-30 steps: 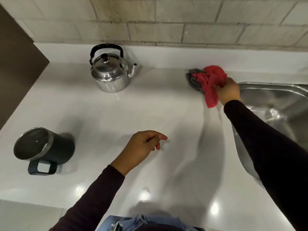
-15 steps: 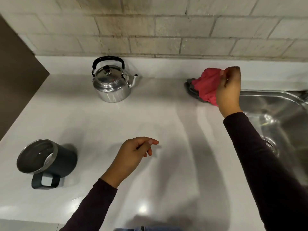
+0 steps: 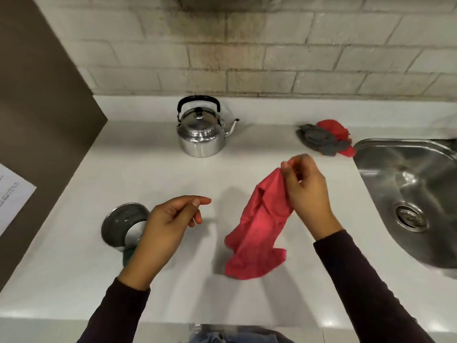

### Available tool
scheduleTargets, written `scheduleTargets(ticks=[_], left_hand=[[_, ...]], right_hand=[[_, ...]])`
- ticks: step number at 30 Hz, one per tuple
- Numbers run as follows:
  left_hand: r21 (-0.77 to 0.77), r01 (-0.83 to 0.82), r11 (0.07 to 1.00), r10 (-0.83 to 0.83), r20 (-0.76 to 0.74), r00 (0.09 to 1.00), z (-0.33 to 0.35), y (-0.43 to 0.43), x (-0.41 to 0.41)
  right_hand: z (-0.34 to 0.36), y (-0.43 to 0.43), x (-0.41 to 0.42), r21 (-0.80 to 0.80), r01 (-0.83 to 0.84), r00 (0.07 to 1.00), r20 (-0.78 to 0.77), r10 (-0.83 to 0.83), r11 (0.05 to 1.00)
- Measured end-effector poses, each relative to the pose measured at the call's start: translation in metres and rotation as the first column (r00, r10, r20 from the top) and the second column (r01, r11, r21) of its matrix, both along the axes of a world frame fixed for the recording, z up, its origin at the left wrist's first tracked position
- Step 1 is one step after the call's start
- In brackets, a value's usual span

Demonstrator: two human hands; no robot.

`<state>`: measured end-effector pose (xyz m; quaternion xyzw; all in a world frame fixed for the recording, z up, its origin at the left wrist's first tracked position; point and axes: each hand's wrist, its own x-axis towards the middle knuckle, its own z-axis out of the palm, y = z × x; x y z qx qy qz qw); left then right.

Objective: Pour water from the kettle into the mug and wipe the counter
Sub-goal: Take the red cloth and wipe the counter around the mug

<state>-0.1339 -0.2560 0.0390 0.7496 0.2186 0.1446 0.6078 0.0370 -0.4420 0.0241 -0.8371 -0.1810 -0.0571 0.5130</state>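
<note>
- Above the white counter (image 3: pixel 74 256), the red cloth (image 3: pixel 257 233) hangs pinched at its top corner by the raised right hand (image 3: pixel 306 194).
- Left hand (image 3: pixel 168 226) hovers loosely curled, empty, partly covering the mug (image 3: pixel 121 224).
- Kettle (image 3: pixel 200 132) stands upright near the back wall.

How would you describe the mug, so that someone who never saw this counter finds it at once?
Start at the white counter and go to its left part, in front of the kettle. There the mug stands, partly behind the left hand. Unlike the shiny lidded kettle, it is open-topped, steel inside and dark green outside.
</note>
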Motion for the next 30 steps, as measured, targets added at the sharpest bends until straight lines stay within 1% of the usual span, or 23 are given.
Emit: scheduleTargets(ticks=[2, 3, 4, 6, 7, 9, 10, 11, 13, 15, 18, 21, 24, 25, 27, 29, 30], left_hand=[[-0.001, -0.001, 1.0, 0.001, -0.009, 1.0, 0.001, 0.013, -0.014], [-0.002, -0.003, 1.0, 0.003, -0.015, 1.0, 0.001, 0.018, -0.02], [-0.002, -0.006, 1.0, 0.006, -0.023, 1.0, 0.0, 0.023, -0.026], [0.009, 0.001, 1.0, 0.0, -0.034, 0.999, -0.001, 0.034, -0.038], [0.013, 0.006, 1.0, -0.005, -0.034, 0.999, -0.002, 0.037, -0.041], [0.016, 0.014, 1.0, -0.014, -0.024, 1.0, -0.003, 0.048, -0.053], [0.019, 0.02, 1.0, -0.02, -0.02, 1.0, -0.004, 0.053, -0.058], [0.021, 0.028, 0.999, -0.028, -0.016, 0.999, -0.005, 0.057, -0.063], [0.009, 0.026, 1.0, -0.026, -0.005, 1.0, -0.01, 0.066, -0.077], [0.002, -0.018, 1.0, 0.018, -0.009, 1.0, -0.016, 0.072, -0.091], [0.07, -0.104, 0.992, 0.108, -0.06, 0.992, -0.031, 0.08, -0.113], [0.15, -0.145, 0.978, 0.168, -0.161, 0.973, -0.051, 0.089, -0.133], [0.196, -0.098, 0.976, 0.152, -0.287, 0.946, -0.067, 0.091, -0.138], [0.177, -0.087, 0.98, 0.139, -0.31, 0.94, -0.071, 0.091, -0.138], [0.089, -0.088, 0.992, 0.113, -0.325, 0.939, -0.077, 0.087, -0.133], [-0.059, -0.133, 0.989, 0.107, -0.33, 0.938, -0.082, 0.085, -0.127], [-0.17, -0.143, 0.975, 0.081, -0.327, 0.942, -0.083, 0.085, -0.124]], right_hand=[[-0.026, 0.005, -0.024, -0.235, 0.03, 0.999, -0.011, -0.033, 0.972], [-0.039, 0.007, -0.037, -0.293, 0.034, 0.999, -0.011, -0.039, 0.956], [-0.049, 0.012, -0.05, -0.31, 0.022, 0.999, -0.022, -0.03, 0.95], [-0.07, 0.026, -0.075, -0.367, -0.048, 0.998, -0.046, 0.034, 0.929], [-0.082, 0.031, -0.084, -0.443, -0.092, 0.995, -0.067, 0.07, 0.892], [-0.106, 0.043, -0.102, -0.609, -0.145, 0.989, -0.113, 0.096, 0.78], [-0.117, 0.047, -0.11, -0.671, -0.148, 0.989, -0.122, 0.088, 0.727], [-0.125, 0.048, -0.114, -0.707, -0.135, 0.99, -0.116, 0.075, 0.695], [-0.132, 0.052, -0.119, -0.714, -0.088, 0.996, -0.083, 0.041, 0.695], [-0.133, 0.055, -0.119, -0.712, -0.045, 0.999, -0.051, 0.012, 0.701], [-0.134, 0.057, -0.12, -0.716, -0.018, 0.999, -0.034, -0.008, 0.698], [-0.135, 0.06, -0.121, -0.717, -0.02, 0.999, -0.034, -0.007, 0.697], [-0.136, 0.062, -0.121, -0.706, -0.012, 1.0, -0.028, -0.011, 0.708], [-0.135, 0.064, -0.121, -0.707, -0.021, 1.0, -0.03, -0.001, 0.707], [-0.135, 0.066, -0.117, -0.707, -0.041, 0.999, -0.034, 0.023, 0.706], [-0.135, 0.07, -0.114, -0.705, -0.087, 0.995, -0.033, 0.09, 0.704], [-0.135, 0.072, -0.112, -0.693, -0.111, 0.992, -0.032, 0.124, 0.712]])
